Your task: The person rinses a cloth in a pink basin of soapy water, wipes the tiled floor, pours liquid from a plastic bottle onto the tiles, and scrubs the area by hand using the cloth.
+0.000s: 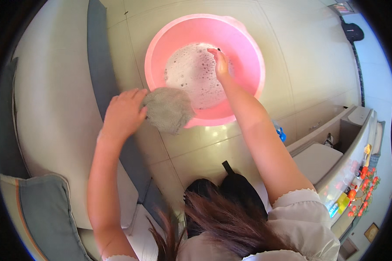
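A round pink plastic basin (pixel 254 71) stands on the tiled floor, with foamy water (pixel 192 75) in its bottom. My left hand (pixel 125 111) grips the edge of a grey-green fuzzy cloth (pixel 170 109), which hangs over the basin's near left rim. Over the right part of the foam is my right hand (pixel 221 63), seen edge-on with the fingers extended and apart from the cloth. Nothing shows in it; a small dark spot is at its fingertips. Whether it touches the water I cannot tell.
A light sofa (pixel 58 98) with a grey base runs along the left, a grey cushion (pixel 49 208) on it. At the right stands a low table (pixel 339 169) with red-fruited decoration (pixel 364 182) on top. A blue-capped bottle (pixel 281 133) is beside my right forearm.
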Available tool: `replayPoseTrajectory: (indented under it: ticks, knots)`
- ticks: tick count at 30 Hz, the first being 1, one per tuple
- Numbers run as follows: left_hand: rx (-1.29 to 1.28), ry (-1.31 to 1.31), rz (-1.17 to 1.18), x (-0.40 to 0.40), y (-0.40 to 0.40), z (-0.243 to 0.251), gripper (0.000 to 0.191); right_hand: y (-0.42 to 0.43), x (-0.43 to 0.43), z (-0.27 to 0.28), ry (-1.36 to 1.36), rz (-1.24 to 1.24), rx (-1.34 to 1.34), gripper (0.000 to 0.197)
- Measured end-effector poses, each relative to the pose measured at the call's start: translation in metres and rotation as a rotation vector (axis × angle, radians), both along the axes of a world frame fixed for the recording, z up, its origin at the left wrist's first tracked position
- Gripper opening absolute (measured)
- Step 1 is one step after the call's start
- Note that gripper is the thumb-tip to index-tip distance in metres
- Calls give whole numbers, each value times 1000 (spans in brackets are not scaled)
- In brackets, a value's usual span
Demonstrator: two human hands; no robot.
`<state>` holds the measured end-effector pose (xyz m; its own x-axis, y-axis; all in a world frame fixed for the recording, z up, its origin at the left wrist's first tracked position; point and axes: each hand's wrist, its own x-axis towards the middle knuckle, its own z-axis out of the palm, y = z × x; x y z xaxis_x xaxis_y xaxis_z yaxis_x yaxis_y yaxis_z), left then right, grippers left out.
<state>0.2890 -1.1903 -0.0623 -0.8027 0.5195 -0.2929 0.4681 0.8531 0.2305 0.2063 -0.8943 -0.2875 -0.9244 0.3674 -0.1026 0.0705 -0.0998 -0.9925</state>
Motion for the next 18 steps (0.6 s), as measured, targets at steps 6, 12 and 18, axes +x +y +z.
replayPoseTrajectory:
  ticks: [6,12,18]
  knots:
    - [104,189,-190,13,40,-30,53,-27,-18,-65,-54,78,-110,40]
    - [69,139,-153,22,36,-52,57,-73,-17,-85,-75,173,-87,40]
    - [107,39,-127,22,30,-61,57,-132,5,-82,-288,15,-760,40]
